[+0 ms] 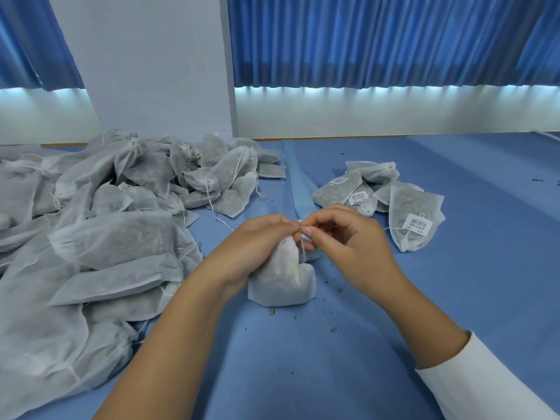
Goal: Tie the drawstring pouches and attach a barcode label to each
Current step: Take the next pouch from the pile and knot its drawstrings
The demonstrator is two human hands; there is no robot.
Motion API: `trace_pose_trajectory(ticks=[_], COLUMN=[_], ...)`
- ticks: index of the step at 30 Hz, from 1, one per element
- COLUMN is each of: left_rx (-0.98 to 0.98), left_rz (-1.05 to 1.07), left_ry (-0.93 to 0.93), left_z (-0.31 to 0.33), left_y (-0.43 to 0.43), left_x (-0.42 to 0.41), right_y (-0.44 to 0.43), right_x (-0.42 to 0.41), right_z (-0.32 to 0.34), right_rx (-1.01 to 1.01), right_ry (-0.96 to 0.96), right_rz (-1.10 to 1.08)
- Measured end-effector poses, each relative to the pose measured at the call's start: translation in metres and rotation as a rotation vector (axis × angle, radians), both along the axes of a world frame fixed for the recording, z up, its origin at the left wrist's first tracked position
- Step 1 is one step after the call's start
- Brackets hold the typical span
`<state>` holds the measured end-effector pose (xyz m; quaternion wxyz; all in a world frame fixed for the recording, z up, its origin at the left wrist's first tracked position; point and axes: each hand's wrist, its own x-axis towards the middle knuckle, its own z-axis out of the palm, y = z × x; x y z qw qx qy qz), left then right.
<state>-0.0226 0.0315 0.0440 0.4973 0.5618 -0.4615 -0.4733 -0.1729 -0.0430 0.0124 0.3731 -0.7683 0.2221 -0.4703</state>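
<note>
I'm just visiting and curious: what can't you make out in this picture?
Head view only:
1. Whether the drawstring is knotted: fingers of the left hand and right hand cover the neck of the held pouch.
2. Barcode label print: too small.
3. Pouch pile: cut by the left edge.

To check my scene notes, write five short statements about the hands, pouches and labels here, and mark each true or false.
1. The left hand grips the neck of a pouch standing on the table. True.
2. The right hand lies flat on the table. False: it pinches the drawstring at the pouch's neck.
3. The big pile lies on the person's right. False: it is on the left.
4. Pouches in the small pile bear barcode labels. True.
5. The table's cover is red. False: it is blue.
</note>
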Motion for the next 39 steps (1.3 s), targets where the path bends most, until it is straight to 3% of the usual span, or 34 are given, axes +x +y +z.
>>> trace_pose_trajectory(ticks=[10, 35, 39], left_rx=[0.019, -0.016, -0.009], left_rz=[0.067, 0.126, 0.051], left_ry=[0.149, -0.125, -0.189], left_z=[0.000, -0.009, -0.009], left_y=[-0.001, -0.006, -0.003], left_x=[0.001, 0.005, -0.004], right_y=[0.002, -0.003, -0.009], right_x=[0.001, -0.001, -0.003], right_z=[0.004, 0.006, 0.004], right_rx=[0.129, 0.225, 0.086], right_ry=[-0.078, -0.107, -0.027], right_rz=[0.037, -0.029, -0.164])
